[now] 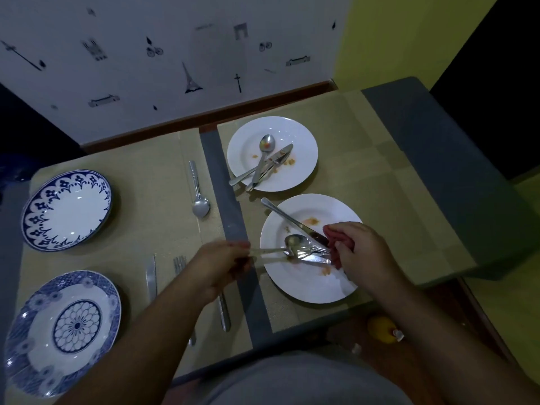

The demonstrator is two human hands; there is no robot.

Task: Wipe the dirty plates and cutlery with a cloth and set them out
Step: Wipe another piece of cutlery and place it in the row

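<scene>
My left hand (220, 266) pinches the handles of a fork and spoon bundle (295, 249) held over the near white plate (309, 283), which carries orange smears. My right hand (361, 252) grips a red cloth (339, 236) against the tips of that cutlery. A knife (287, 219) lies across the same plate. Farther back, a second white plate (304, 141) holds a dirty spoon (266, 143), knife and fork. On the left mat lie two blue-patterned plates (65, 209) (62, 331), a spoon (200, 204), a knife (151, 277) and a fork (179, 263).
Two beige placemats (380, 176) cover the grey table, with a bare grey strip (222, 176) between them. A patterned wall runs along the far edge. A yellow object (382, 328) lies on the floor near the table's near right corner.
</scene>
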